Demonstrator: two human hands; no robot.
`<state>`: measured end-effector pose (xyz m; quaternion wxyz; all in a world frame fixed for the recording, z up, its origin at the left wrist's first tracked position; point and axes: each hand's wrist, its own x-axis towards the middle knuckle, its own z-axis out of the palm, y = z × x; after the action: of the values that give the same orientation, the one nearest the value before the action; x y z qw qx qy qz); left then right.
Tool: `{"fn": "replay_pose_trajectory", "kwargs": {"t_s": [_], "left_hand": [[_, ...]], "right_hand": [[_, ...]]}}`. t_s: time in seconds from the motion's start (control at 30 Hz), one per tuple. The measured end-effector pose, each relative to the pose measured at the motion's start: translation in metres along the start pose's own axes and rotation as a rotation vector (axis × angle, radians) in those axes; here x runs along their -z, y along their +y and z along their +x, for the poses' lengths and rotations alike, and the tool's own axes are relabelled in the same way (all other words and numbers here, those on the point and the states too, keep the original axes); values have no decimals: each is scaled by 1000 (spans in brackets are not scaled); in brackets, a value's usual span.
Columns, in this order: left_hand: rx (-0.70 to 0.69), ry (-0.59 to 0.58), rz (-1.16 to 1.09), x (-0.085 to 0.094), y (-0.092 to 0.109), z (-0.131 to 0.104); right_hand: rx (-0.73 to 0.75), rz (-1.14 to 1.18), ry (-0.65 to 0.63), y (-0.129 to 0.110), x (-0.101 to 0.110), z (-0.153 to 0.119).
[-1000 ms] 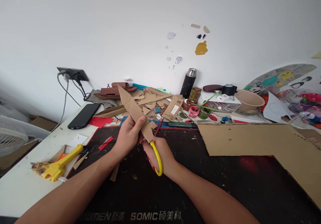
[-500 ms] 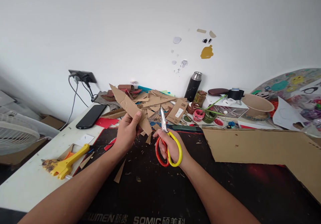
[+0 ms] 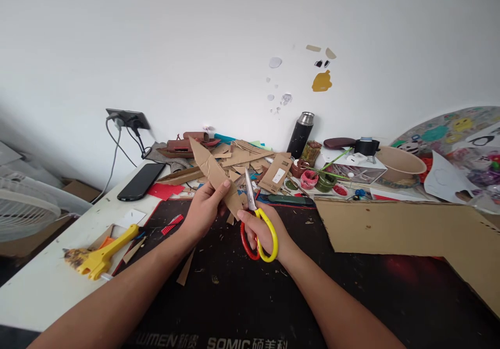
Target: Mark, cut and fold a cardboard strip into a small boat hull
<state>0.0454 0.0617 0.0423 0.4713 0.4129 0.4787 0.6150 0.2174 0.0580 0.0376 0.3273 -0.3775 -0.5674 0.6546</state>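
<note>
A long, pointed piece of cardboard [image 3: 211, 169] is pinched between the thumb and fingers of my left hand [image 3: 205, 209]. Its tip points up and to the left, and a crease crosses it. My right hand [image 3: 265, 229] holds a pair of scissors [image 3: 251, 195] with one red and one yellow handle, blades together and pointing up. The right thumb reaches the lower end of the cardboard, beside the scissors. Both hands are above a black desk mat [image 3: 234, 297] strewn with small scraps.
Cardboard offcuts [image 3: 250, 153] pile up behind the hands, near a black thermos [image 3: 301, 134] and paint jars [image 3: 309, 178]. A large cardboard sheet [image 3: 383, 226] covers the right side. At left lie a phone [image 3: 141, 181] and a yellow glue gun [image 3: 105, 252].
My left hand has moved right with the cardboard, bringing its lower end to my right thumb. The scissors have shifted slightly left and tilted more to the left.
</note>
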Motion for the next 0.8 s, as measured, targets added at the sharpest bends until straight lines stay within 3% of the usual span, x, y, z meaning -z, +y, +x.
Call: {"fn": "replay_pose_trajectory", "kwargs": {"t_s": [0.2,0.5,0.67,0.8], "left_hand": [[51,-30,-59,-3,6,0],[45,-92,-17,7,14,5],[35,-134,77,11,6,7],[19,-85,31,15,5,12]], "right_hand": [[18,-30,4,0,0,0],[56,96,143,7,4,5],[45,7,104,6,1,3],[32,-31,20,4,-2,0]]}}
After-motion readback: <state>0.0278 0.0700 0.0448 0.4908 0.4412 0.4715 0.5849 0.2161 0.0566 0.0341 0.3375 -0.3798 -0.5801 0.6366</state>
